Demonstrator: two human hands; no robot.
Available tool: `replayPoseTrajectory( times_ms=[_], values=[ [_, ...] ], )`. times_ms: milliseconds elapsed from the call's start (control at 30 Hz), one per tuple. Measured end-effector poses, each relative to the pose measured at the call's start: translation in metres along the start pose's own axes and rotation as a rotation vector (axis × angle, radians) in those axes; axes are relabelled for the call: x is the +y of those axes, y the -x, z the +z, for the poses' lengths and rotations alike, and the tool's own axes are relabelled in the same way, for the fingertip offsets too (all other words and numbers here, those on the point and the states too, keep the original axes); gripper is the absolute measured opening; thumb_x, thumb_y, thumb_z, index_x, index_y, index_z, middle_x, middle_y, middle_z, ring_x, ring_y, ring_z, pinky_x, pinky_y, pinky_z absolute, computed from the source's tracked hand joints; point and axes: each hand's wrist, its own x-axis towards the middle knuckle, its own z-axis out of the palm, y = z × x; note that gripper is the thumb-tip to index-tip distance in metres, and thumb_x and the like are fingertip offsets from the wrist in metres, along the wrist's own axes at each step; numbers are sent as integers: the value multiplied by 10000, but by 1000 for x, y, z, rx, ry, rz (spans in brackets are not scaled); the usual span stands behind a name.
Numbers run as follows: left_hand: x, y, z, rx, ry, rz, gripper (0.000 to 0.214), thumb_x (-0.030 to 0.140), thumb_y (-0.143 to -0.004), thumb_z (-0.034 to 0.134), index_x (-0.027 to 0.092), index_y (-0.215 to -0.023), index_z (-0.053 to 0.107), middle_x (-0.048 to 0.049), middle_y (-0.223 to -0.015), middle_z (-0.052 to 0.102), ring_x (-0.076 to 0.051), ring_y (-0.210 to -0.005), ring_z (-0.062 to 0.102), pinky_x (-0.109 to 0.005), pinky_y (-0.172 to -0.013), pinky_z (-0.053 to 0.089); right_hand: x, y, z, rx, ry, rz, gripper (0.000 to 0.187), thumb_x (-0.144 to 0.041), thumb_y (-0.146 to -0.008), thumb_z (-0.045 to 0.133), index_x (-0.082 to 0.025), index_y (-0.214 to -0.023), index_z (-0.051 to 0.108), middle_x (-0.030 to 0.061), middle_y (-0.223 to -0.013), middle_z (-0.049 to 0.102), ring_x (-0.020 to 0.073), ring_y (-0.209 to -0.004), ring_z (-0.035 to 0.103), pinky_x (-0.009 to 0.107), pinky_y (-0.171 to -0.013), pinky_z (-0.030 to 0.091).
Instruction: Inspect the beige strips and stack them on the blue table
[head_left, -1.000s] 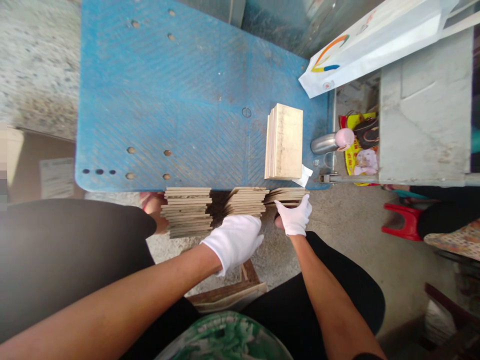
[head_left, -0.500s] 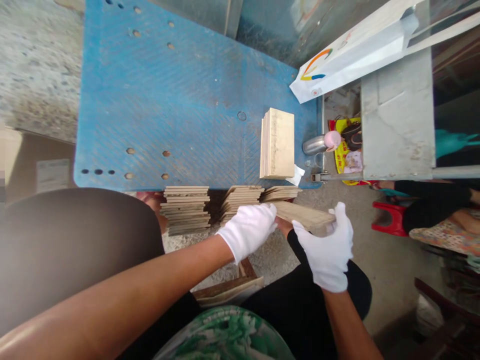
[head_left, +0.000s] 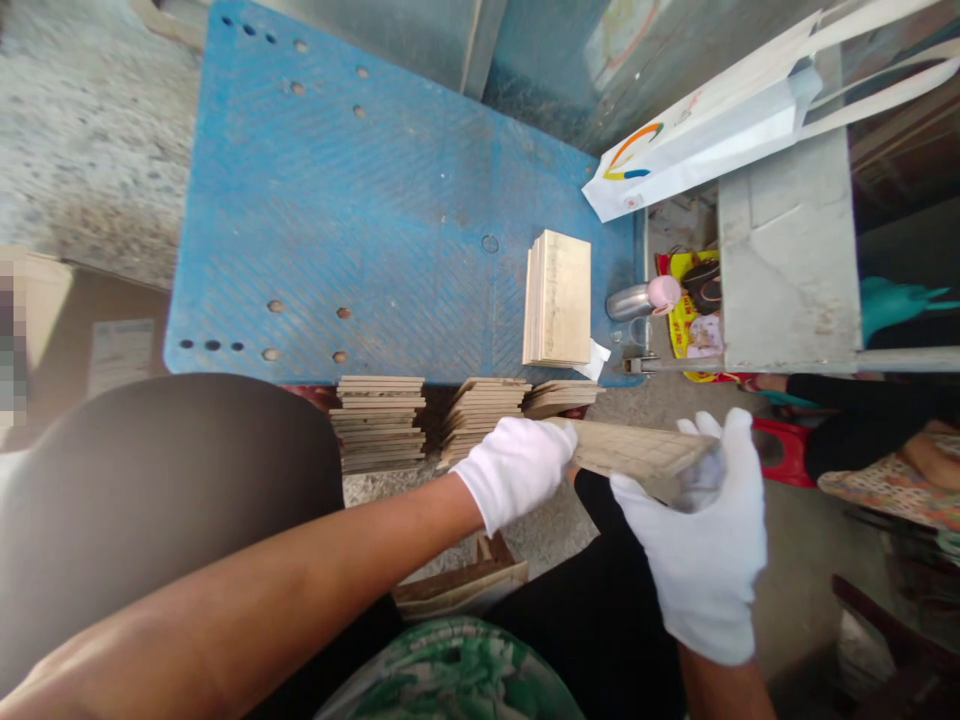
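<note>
Both my hands wear white gloves. My left hand (head_left: 517, 468) and my right hand (head_left: 705, 540) grip the two ends of a thin wooden board (head_left: 634, 452), held flat above my lap. Just beyond it, stacks of similar boards (head_left: 379, 422) (head_left: 484, 406) (head_left: 562, 396) stand on the ground against the front edge of a blue plastic pallet (head_left: 360, 220). A neat pile of boards (head_left: 559, 298) lies on the pallet's right side.
A white paper bag (head_left: 720, 110) leans on a grey metal cabinet (head_left: 787, 260) at the right. A steel flask with pink cap (head_left: 643, 297) lies beside the pallet. A red stool (head_left: 776, 440) and another person's legs (head_left: 885, 440) sit at the right. Wood scraps (head_left: 465, 580) lie between my knees.
My right hand took a board off the right-hand stack, and both hands have lifted it up and to the right, closer to me. The view shifted slightly.
</note>
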Motion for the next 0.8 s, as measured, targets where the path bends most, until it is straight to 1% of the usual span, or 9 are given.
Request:
replayPoseTrajectory(
  times_ms=[100,167,267,333,433,500,633,733,800],
  values=[
    [-4,0,0,8,86,-101,272,329,-888,445,182,-1020,632,-98,-871,695,-267,-785,673,-346,-683,506,11,-10,10,-18,-208,74,985,-319,-699,720,-199,-1489,143,152,-1467,339,287,-1323,379,481,-1059,366],
    [-7,0,3,-2,148,-189,312,404,-883,444,194,-970,659,-88,-824,693,-253,-760,667,-333,-678,495,25,-13,21,-43,-212,118,1007,-337,-692,720,-201,-1494,127,159,-1466,345,291,-1321,380,491,-1065,349],
    [-11,-3,7,-17,288,-293,361,438,-888,421,187,-894,680,-82,-787,690,-219,-729,653,-296,-650,475,44,-9,40,-126,-45,172,1134,-424,-606,766,-182,-1501,114,182,-1456,358,332,-1320,372,506,-1065,336],
    [-14,-5,7,-4,404,-328,374,430,-891,415,174,-852,684,-76,-759,688,-190,-688,638,-267,-617,455,49,-2,52,-213,116,202,1189,-480,-557,777,-183,-1503,122,194,-1446,370,366,-1288,407,517,-1031,371],
    [-16,-7,3,16,510,-353,394,425,-884,420,145,-819,690,-76,-718,681,-165,-628,611,-250,-567,427,43,8,64,-362,281,231,1198,-514,-544,758,-208,-1506,114,189,-1449,363,394,-1210,488,517,-955,440],
    [-17,-7,0,13,540,-358,420,439,-881,418,129,-825,695,-84,-714,680,-165,-620,605,-251,-549,417,36,9,68,-424,337,252,1179,-515,-566,729,-221,-1509,86,182,-1468,333,400,-1149,539,514,-906,472],
    [-17,-8,-4,45,577,-336,445,468,-877,415,131,-848,705,-81,-706,679,-171,-628,607,-256,-541,409,28,5,72,-418,381,266,1117,-527,-618,674,-233,-1511,70,177,-1454,352,374,-1055,605,493,-850,499],
    [-16,-7,-9,77,580,-339,440,460,-878,420,130,-807,702,-71,-681,672,-166,-608,601,-256,-542,410,25,1,75,-361,349,206,1047,-518,-652,640,-219,-1507,115,162,-1418,408,357,-1113,574,476,-885,483],
    [-15,-6,-15,79,610,-338,444,454,-885,416,127,-779,698,-66,-681,676,-162,-615,605,-251,-557,425,24,-1,77,-314,333,171,1020,-504,-645,643,-211,-1498,169,153,-1392,444,357,-1141,555,467,-904,474]
  ],
)
